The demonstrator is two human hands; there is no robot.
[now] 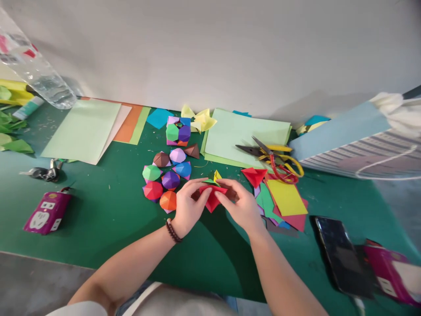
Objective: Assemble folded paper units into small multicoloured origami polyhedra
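Between my two hands is a folded red paper piece (212, 199), its point facing me, with green and yellow paper showing at its top edge. My left hand (190, 202) pinches its left side with thumb and fingers. On the other side, my right hand (239, 202) grips the right corner, thumb on the front face. To the left lie several folded paper domes in different colours, among them an orange dome (168, 200) close to my left hand. A second red folded piece (254, 176) rests just beyond my right hand.
Pliers (251, 150) and red-handled scissors (279, 171) lie on pale green sheets (243, 134). Yellow paper (287, 197) tops a scrap pile. A phone (340, 254) sits at right, a paper bag (355, 136) behind. A water bottle (49, 81), keys (49, 172) and purple box (48, 213) stand left.
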